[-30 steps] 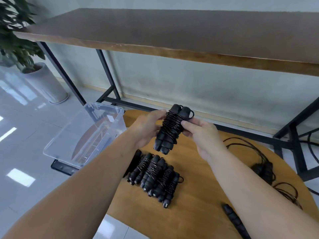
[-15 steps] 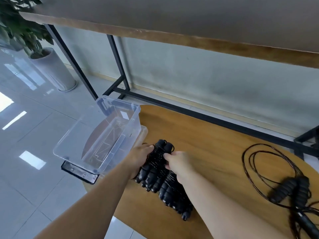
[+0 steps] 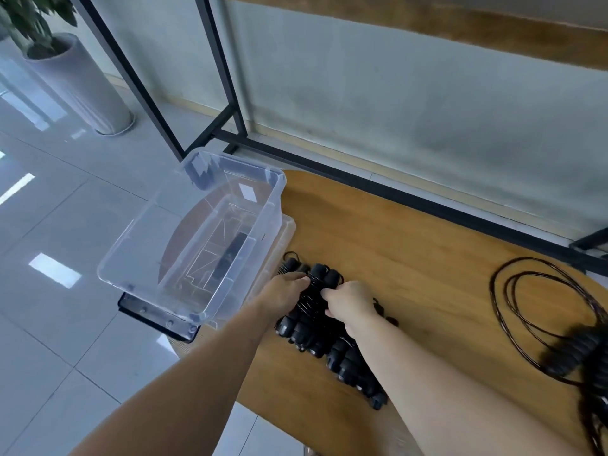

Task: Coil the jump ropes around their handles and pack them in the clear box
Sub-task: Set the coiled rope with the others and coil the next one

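Black coiled jump-rope bundle (image 3: 317, 291) atop row of wound bundles (image 3: 345, 357) on wooden counter (image 3: 411, 258), pinched between left hand (image 3: 284, 292) and right hand (image 3: 350, 302). Empty clear plastic box (image 3: 269, 205) just beside. Risk: loosened coils unwinding upon release.

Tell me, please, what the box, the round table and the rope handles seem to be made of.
Clear box: likely plastic, glossy; floor and table show through its walls.
Round table: looks like wood or wood veneer, smooth, with visible grain.
Handles of the coiled jump rope held by both hands: probably matte black foam or rubber; too blurred to tell which.
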The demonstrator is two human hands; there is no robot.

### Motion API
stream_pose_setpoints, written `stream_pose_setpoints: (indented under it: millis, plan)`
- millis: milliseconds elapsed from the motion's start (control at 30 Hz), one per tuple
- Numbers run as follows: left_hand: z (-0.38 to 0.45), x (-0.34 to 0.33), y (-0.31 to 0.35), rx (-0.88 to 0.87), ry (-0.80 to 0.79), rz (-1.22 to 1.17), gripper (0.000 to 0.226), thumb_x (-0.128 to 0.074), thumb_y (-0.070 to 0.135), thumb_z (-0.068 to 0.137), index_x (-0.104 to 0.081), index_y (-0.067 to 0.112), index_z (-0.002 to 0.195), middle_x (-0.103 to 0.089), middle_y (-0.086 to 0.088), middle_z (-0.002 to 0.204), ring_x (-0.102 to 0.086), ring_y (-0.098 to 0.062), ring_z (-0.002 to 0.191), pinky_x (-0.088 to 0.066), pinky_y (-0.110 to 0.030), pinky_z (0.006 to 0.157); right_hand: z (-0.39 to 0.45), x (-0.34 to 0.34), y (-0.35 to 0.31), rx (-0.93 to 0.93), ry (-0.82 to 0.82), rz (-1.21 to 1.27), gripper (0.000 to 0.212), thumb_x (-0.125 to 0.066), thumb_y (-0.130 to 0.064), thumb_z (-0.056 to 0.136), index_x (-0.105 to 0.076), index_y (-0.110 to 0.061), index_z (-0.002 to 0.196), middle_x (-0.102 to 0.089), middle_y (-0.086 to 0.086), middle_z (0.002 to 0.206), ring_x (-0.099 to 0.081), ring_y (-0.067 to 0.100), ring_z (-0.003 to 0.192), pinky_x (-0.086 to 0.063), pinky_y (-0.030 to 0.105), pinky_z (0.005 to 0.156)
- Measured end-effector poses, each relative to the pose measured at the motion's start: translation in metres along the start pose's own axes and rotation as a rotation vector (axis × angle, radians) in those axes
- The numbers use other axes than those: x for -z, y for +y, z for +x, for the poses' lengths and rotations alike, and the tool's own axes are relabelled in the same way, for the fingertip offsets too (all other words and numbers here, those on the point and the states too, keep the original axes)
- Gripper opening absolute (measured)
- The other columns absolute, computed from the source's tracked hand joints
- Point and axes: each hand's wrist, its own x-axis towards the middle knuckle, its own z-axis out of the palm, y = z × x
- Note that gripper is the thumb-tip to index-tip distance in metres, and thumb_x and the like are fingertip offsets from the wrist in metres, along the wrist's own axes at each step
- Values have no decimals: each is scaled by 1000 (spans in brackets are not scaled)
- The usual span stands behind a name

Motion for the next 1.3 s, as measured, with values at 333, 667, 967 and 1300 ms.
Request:
stream_pose_setpoints:
  millis: [333, 667, 967, 1300]
  plan:
    - [2, 2, -9, -30, 21, 184, 43, -45, 30, 104, -48, 15, 144, -49, -5, 146, -43, -22, 135, -28, -20, 96, 8, -2, 0, -63, -12, -178, 43, -59, -11, 90, -24, -17, 64, -33, 4, 61, -38, 24, 55, -31, 31, 46]
    - [-17, -13, 21, -230, 205, 280, 38, -42, 41, 103, -66, 17, 85, -66, -9, 89, -62, -30, 88, -47, -36, 78, -25, 30, -5, 122, 64, -43, 38, -51, -40, 94, -60, -8, 73, -61, 11, 70, -58, 29, 63, -53, 45, 62]
    - [-46, -121, 90, -336, -23, 312, 48, -44, 44, 102, -65, 14, 72, -42, 6, 34, -37, -16, 39, -27, -27, 44, -62, 141, 48, 148, 248, 186, 34, -43, -51, 99, -55, -20, 95, -49, -1, 81, -48, 23, 72, -37, 30, 63]
    - [-81, -278, 92, -330, -380, 381, 32, -55, 39, 97, -67, 15, 78, -51, -1, 65, -44, -16, 54, -32, -24, 52, -106, 267, 186, -20, 525, 556, 38, -56, -42, 96, -68, -17, 71, -69, 2, 80, -62, 20, 78, -48, 36, 79]
